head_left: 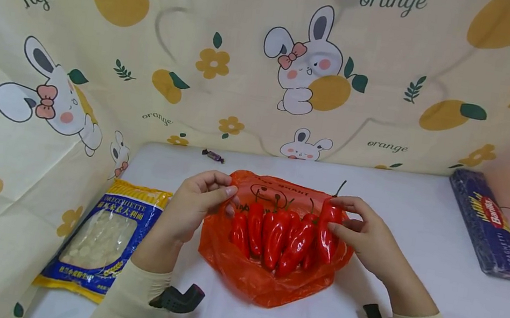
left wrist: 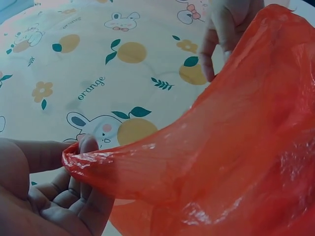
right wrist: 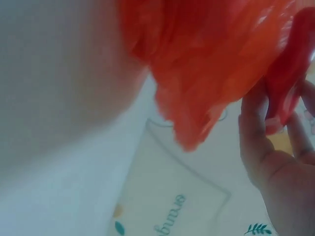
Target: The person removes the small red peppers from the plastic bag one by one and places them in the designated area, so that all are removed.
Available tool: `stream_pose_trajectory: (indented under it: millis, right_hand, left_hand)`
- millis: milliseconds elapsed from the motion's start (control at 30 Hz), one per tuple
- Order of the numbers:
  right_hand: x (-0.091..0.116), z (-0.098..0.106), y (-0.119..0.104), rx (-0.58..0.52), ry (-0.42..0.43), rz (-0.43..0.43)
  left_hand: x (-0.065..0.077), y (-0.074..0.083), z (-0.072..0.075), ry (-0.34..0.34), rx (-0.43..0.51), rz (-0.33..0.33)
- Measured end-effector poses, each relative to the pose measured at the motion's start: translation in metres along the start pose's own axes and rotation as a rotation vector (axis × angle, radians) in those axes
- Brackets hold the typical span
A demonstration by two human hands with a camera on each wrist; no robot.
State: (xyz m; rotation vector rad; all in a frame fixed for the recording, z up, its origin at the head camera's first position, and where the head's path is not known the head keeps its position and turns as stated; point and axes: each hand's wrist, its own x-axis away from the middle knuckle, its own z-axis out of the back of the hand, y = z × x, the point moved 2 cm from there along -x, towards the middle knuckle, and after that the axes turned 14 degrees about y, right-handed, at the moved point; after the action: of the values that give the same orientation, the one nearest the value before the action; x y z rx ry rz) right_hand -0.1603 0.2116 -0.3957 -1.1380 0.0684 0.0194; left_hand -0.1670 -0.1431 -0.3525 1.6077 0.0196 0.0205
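A red plastic bag (head_left: 261, 290) lies with its mouth spread on the white table. Several glossy red chili peppers (head_left: 276, 235) fill it side by side, their lower parts partly behind the bag's front edge. My left hand (head_left: 197, 202) pinches the bag's left rim between thumb and fingers; the left wrist view shows the plastic (left wrist: 93, 160) bunched in that grip. At the bag's right side my right hand (head_left: 367, 232) holds one chili pepper (head_left: 325, 239) near its top, upright with its thin dark stem pointing up. The right wrist view shows this pepper (right wrist: 290, 64) between the fingers.
To the left, a blue and yellow orecchiette pasta packet (head_left: 102, 238) lies beside my left forearm. A dark blue spaghetti box (head_left: 490, 224) lies at the far right. One small wrapped candy (head_left: 213, 156) is near the back edge, before a patterned cloth wall (head_left: 254, 28).
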Motion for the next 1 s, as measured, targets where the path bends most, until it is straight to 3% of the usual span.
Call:
stream_pose_trajectory:
  millis: [300, 567, 800, 1000]
  right_hand:
    - [0.007, 0.026, 0.026, 0.022, 0.030, -0.048]
    - [0.012, 0.049, 0.055, 0.061, 0.005, -0.092]
    - [0.011, 0.050, 0.078, 0.035, -0.047, -0.140]
    - [0.012, 0.045, 0.084, 0.071, -0.083, -0.178]
  left_hand:
    - [0.001, 0.001, -0.002, 0.020, 0.019, 0.011]
    - [0.003, 0.003, -0.004, 0.026, 0.029, 0.008]
    - [0.004, 0.001, -0.005, 0.034, 0.032, 0.016]
    - [0.005, 0.003, -0.006, 0.038, 0.032, 0.013]
